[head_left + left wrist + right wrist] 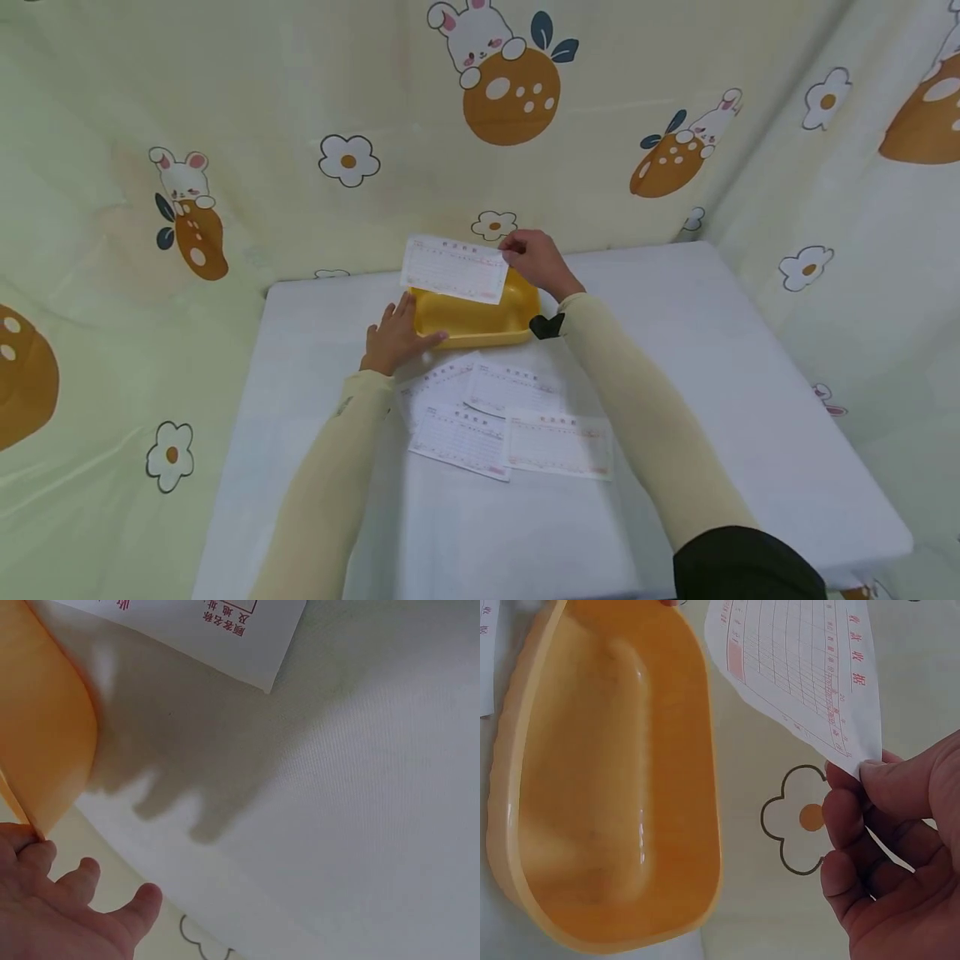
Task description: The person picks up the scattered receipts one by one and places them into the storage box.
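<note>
My right hand (542, 262) pinches the corner of a white receipt slip (454, 268) between thumb and fingers. The slip hangs tilted over the back left part of a yellow plastic basin (480, 340), its ruled lines and red print plain in the right wrist view. At the basin's left end is my left hand (393, 337), holding the rim, thumb along the near side. In the left wrist view, some fingers (146, 904) of that hand spread away from the basin wall (49, 727); its thumb is hidden there. Inside, the basin (585, 772) shows no slips.
Several more receipt slips (459, 437) lie overlapping on the white table (510, 533) in front of the basin. A cream curtain (262, 100) with rabbits and flowers hangs right behind the table's back edge and along the sides.
</note>
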Demonstrator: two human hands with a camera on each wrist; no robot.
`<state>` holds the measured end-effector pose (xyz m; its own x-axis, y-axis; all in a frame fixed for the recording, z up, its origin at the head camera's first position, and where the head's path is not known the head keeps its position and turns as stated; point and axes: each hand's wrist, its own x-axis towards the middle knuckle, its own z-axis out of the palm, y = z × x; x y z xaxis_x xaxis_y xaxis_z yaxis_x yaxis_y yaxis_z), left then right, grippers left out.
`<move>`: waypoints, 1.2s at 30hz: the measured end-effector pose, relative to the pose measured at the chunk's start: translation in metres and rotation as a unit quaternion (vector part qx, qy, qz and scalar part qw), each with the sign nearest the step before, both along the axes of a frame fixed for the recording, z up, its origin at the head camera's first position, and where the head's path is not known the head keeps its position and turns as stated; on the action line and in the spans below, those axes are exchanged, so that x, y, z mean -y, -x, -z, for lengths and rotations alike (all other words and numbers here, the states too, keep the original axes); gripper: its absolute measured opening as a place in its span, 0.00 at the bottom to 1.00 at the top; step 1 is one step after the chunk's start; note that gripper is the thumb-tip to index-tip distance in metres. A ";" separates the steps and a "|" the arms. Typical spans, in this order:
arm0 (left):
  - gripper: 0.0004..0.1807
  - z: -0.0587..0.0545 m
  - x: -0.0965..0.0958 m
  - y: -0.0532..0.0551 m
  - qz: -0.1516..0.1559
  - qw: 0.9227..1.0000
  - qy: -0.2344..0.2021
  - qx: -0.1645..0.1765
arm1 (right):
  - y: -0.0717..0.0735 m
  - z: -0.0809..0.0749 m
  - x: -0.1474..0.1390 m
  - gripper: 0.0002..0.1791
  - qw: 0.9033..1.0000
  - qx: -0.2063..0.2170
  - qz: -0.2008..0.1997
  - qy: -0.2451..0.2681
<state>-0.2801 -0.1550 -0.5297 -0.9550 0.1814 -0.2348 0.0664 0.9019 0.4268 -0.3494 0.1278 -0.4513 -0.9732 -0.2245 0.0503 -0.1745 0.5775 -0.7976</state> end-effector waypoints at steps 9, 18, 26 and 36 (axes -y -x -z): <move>0.60 -0.003 -0.001 0.001 -0.002 1.000 -0.003 -0.009 | 0.004 0.015 -0.003 0.10 0.999 0.016 0.005 -0.046; 0.62 -0.004 -0.002 0.001 -0.007 1.000 0.003 0.006 | 0.007 0.035 -0.006 0.09 0.996 0.023 -0.004 -0.086; 0.61 0.000 -0.004 0.002 -0.019 1.000 -0.006 0.024 | 0.008 0.046 -0.001 0.09 0.996 0.034 -0.015 -0.086; 0.63 -0.001 -0.003 0.003 -0.029 0.999 -0.012 0.020 | 0.007 0.046 0.008 0.13 0.995 0.024 -0.023 -0.095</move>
